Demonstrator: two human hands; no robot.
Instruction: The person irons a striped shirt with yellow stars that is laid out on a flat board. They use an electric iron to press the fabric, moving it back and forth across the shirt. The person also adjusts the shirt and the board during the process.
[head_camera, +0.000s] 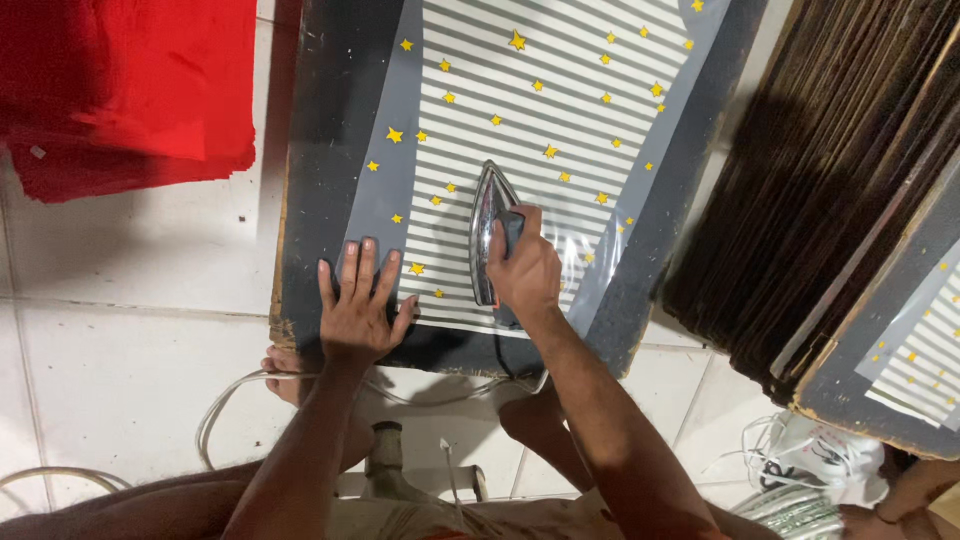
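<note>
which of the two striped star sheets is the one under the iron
The large striped star sheet on the dark board at centre, under the iron; the other sheet lies untouched at the right edge.

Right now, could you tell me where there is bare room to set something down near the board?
White floor tile lies bare between the red cloth and the dark board. The board is crowded: the left hand presses the striped, star-printed sheet and the right hand grips the iron. A cardboard stack fills the right.
</note>
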